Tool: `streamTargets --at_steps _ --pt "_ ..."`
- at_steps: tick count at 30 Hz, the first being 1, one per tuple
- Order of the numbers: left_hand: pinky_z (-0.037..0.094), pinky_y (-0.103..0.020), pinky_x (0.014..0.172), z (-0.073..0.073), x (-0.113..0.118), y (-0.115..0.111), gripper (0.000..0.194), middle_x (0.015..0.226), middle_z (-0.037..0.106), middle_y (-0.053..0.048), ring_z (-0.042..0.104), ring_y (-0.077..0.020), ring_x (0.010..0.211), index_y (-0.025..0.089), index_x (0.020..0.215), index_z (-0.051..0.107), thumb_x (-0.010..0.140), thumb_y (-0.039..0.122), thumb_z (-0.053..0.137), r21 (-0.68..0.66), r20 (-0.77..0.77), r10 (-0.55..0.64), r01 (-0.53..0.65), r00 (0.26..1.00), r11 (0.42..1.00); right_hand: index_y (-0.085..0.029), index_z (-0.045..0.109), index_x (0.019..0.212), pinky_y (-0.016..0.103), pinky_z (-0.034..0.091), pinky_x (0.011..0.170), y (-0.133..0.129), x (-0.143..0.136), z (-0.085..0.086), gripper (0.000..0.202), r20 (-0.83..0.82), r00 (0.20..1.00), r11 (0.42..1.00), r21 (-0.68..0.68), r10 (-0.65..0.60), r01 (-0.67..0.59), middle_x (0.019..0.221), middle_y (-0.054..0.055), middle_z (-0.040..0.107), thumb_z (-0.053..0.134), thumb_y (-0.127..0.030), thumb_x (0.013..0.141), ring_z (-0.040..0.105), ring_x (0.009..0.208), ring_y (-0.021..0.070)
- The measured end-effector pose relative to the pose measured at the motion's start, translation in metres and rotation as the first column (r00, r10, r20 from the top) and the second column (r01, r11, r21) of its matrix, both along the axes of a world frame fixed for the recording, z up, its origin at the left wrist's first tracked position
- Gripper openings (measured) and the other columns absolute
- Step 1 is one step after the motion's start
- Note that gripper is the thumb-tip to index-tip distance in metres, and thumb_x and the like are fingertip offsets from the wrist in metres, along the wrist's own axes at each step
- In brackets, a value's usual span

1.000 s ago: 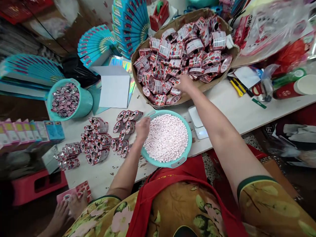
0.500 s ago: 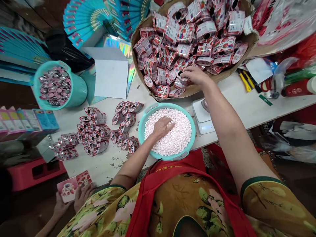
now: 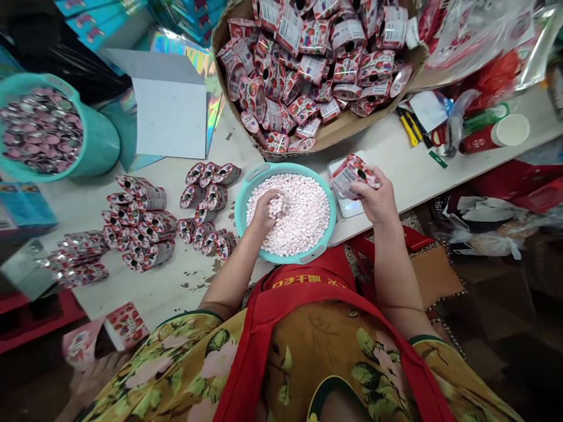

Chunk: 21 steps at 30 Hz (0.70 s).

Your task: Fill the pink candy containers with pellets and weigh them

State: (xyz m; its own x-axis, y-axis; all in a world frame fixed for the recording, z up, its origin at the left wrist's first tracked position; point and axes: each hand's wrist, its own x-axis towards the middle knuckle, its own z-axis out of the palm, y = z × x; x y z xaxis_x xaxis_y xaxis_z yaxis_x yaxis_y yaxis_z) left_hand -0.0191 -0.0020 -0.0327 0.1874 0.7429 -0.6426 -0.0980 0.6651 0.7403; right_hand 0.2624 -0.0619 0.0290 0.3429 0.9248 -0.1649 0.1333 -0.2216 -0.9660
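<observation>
My left hand (image 3: 264,212) is closed around a handful of small pale pink candies (image 3: 277,206), just above the rest of the candies (image 3: 303,225) in a turquoise basin (image 3: 240,220). In my right hand (image 3: 379,199) is a red-and-white printed candy packet (image 3: 347,174) with a dark round hole in its side; thumb and fingers grip its right end. The packet hangs over a white scale (image 3: 352,208), covering part of it. Behind the basin, a cardboard box (image 3: 347,132) holds many more such packets (image 3: 303,111).
Stacked packets (image 3: 145,223) stand left of the basin. Further left is a turquoise bucket (image 3: 103,138) of small round pieces. A yellow cutter (image 3: 409,128) and a red cup (image 3: 479,139) lie at right. Another person's hand (image 3: 94,378) is by a strawberry-printed box (image 3: 127,326) at lower left.
My right hand has come back from the cardboard box with a packet, now over the scale. My left hand has gone from lying on the candies to gripping a handful. The view has shifted.
</observation>
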Motion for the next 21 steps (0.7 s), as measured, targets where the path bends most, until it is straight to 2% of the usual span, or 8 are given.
streamTargets --at_steps 3,6,9,12,14,16,19,21 --pt "0.03 -0.02 0.037 0.015 0.001 0.001 0.031 0.062 0.061 -0.001 0.055 -0.0121 0.046 0.019 0.083 0.056 0.075 0.048 0.063 -0.154 0.246 0.11 -0.073 0.963 0.985 -0.025 0.063 0.124 0.043 0.06 0.088 -0.022 -0.034 0.002 0.057 -0.062 0.998 0.999 -0.033 0.032 -0.034 0.114 0.006 0.073 0.074 -0.047 0.073 0.071 0.1 0.025" --pt "0.03 -0.019 0.034 0.042 0.007 -0.002 0.032 0.056 0.056 0.002 0.051 -0.0101 0.04 0.02 0.076 0.052 0.08 0.049 0.065 -0.176 0.306 0.151 -0.1 0.94 0.979 -0.023 0.068 0.115 0.041 0.057 0.091 -0.032 -0.07 0.011 0.049 -0.082 0.99 0.989 -0.083 0.115 -0.122 0.11 0.005 0.074 0.076 -0.039 0.069 0.07 0.099 0.0245" --pt "0.036 -0.02 0.037 0.072 0.018 -0.009 0.034 0.057 0.055 0.002 0.051 -0.0092 0.042 0.02 0.075 0.053 0.086 0.05 0.063 -0.028 0.331 0.133 -0.131 0.934 0.991 -0.023 0.07 0.11 0.039 0.054 0.095 -0.033 -0.101 0.018 0.042 -0.022 0.976 0.973 -0.078 0.215 -0.217 0.109 0.003 0.074 0.072 -0.029 0.068 0.069 0.101 0.0237" --pt "0.048 -0.023 0.049 0.091 0.031 -0.018 0.036 0.064 0.058 0.0 0.057 -0.0103 0.051 0.019 0.074 0.052 0.089 0.05 0.061 0.182 0.308 0.172 -0.235 0.936 0.955 -0.023 0.07 0.106 0.039 0.053 0.095 -0.029 -0.123 0.019 0.038 0.06 0.953 0.954 -0.064 0.298 -0.294 0.106 0.002 0.074 0.069 -0.026 0.068 0.069 0.099 0.0239" --pt "0.053 -0.024 0.058 0.094 0.038 -0.024 0.036 0.068 0.058 0.0 0.061 -0.0108 0.058 0.019 0.072 0.05 0.088 0.048 0.064 0.282 0.285 0.221 -0.303 0.932 0.91 -0.023 0.069 0.102 0.039 0.053 0.093 -0.026 -0.133 0.018 0.033 0.127 0.946 0.953 -0.085 0.299 -0.29 0.104 0.003 0.073 0.069 -0.028 0.07 0.068 0.098 0.0249" --pt "0.054 -0.025 0.063 0.093 0.042 -0.027 0.037 0.067 0.056 0.002 0.062 -0.0105 0.06 0.02 0.071 0.048 0.086 0.046 0.068 0.325 0.255 0.259 -0.335 0.932 0.885 -0.023 0.068 0.1 0.039 0.053 0.089 -0.025 -0.138 0.016 0.03 0.185 0.938 0.955 -0.109 0.293 -0.276 0.104 0.004 0.073 0.069 -0.029 0.071 0.068 0.097 0.0259" --pt "0.052 -0.024 0.062 0.088 0.045 -0.028 0.035 0.063 0.053 0.005 0.062 -0.0104 0.058 0.02 0.074 0.048 0.085 0.046 0.069 0.336 0.22 0.278 -0.34 0.935 0.878 -0.022 0.068 0.099 0.038 0.052 0.087 -0.024 -0.139 0.015 0.028 0.231 0.926 0.953 -0.132 0.298 -0.274 0.103 0.005 0.073 0.068 -0.028 0.072 0.068 0.096 0.0264" --pt "0.05 -0.023 0.06 0.086 0.046 -0.027 0.034 0.064 0.056 0.004 0.062 -0.0103 0.058 0.02 0.076 0.051 0.084 0.047 0.069 0.336 0.214 0.264 -0.325 0.941 0.884 -0.023 0.067 0.097 0.038 0.052 0.085 -0.024 -0.137 0.016 0.025 0.248 0.921 0.95 -0.162 0.301 -0.266 0.101 0.005 0.073 0.068 -0.03 0.073 0.068 0.094 0.0264"
